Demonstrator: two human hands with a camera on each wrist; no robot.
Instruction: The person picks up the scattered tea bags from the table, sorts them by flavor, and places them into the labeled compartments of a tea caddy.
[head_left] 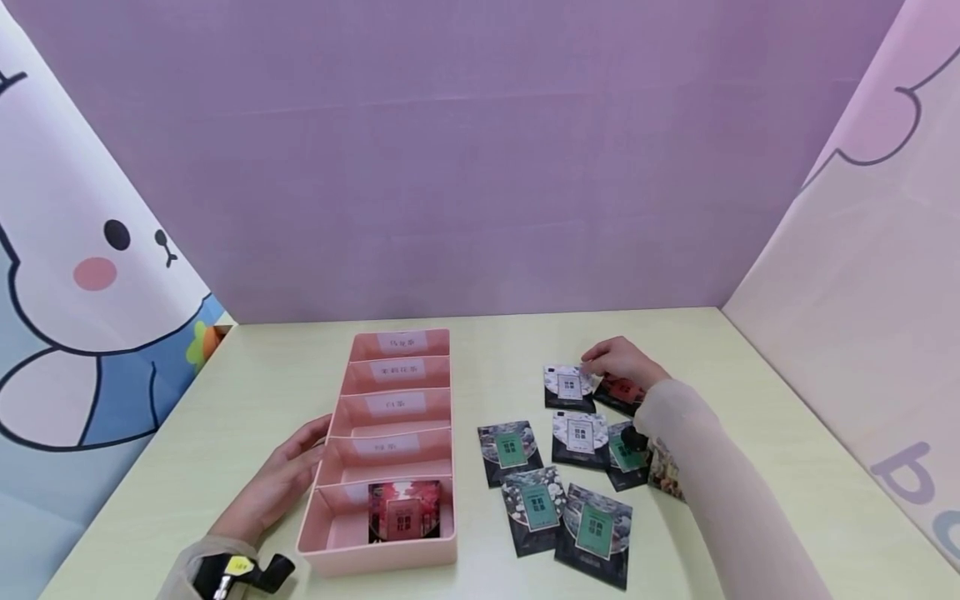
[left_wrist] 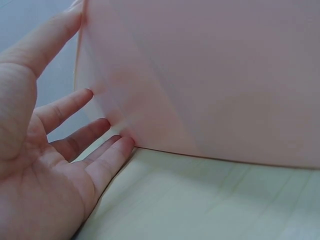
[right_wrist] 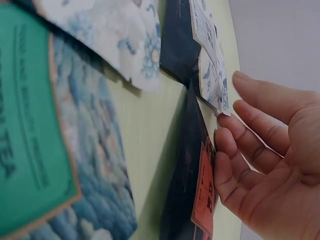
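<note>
My left hand [head_left: 281, 483] rests against the left side of a long pink divided box [head_left: 378, 562]. In the left wrist view its fingertips touch the box wall [left_wrist: 210, 85], low by the table, with the thumb higher up. My right hand [head_left: 628, 363] is at the far tea sachets, its fingertips at the edges of a white-and-black sachet [head_left: 568, 387] and a red-labelled dark sachet [head_left: 621, 395]. In the right wrist view the thumb stands apart from the fingers, and the red sachet [right_wrist: 202, 195] lies beside the fingertips.
One red tea sachet [head_left: 405, 512] leans in the nearest box compartment. Paper labels [head_left: 395, 403] mark the compartments. Nearer sachets include a white one [head_left: 581, 439], several green-labelled ones [head_left: 595, 533] and a patterned one [head_left: 666, 471] partly hidden by the right forearm. A purple backdrop [head_left: 480, 167] stands behind.
</note>
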